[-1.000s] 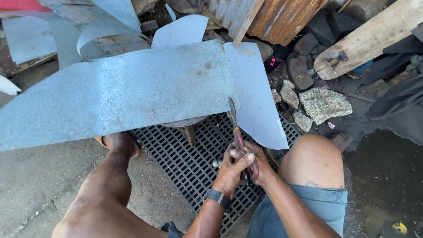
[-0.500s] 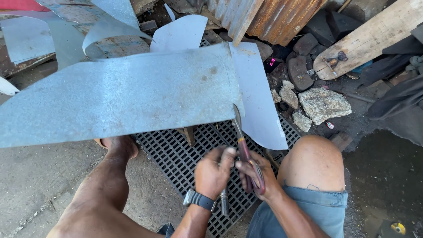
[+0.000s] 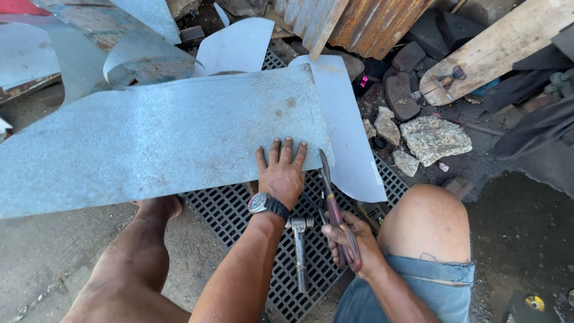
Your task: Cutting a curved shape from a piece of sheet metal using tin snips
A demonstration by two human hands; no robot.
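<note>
A large galvanised metal sheet lies in front of me, bent down along a cut at its right end. My left hand, with a black wristwatch, presses flat on the sheet's near right corner, fingers spread. My right hand grips the red handles of tin snips, whose blades point up at the sheet's edge beside the cut.
A hammer lies on the black metal grate under the sheet. Rocks, a wooden plank, rusty corrugated sheet and more cut metal pieces lie beyond. My bare knee is at right.
My left hand left the snips and moved up to press on the sheet. The right hand alone now holds the snips, slightly lower and to the right.
</note>
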